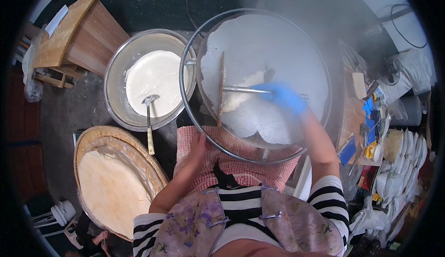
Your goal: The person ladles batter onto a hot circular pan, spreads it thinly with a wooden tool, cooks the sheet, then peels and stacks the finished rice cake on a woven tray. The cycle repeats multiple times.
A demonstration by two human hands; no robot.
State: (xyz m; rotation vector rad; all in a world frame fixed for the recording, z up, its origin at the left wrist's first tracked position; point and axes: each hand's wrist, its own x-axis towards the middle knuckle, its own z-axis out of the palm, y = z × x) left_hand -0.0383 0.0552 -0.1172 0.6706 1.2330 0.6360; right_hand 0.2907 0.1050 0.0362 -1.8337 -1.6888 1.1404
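Observation:
My right hand [281, 97], in a blue glove, is closed around the metal handle of a batter spreader [221, 90] with a long, thin blade. Its blade lies across the left part of a round griddle plate [292, 62], beside a mound of pale batter [243, 92]. A thin whitish layer covers much of the plate, and steam blurs its far right. At the near left rim of the metal ring [184, 93] around the griddle is my left hand [198, 144], bare; its fingers are partly hidden.
Left of the griddle stands a metal basin [111, 93] of white batter with a ladle [149, 118]. A woven tray [81, 145] holds stacked flatbreads [111, 191]. A wooden stand [94, 38] is at upper left, a cluttered table [347, 125] at right. Another person's hand [100, 238] shows at lower left.

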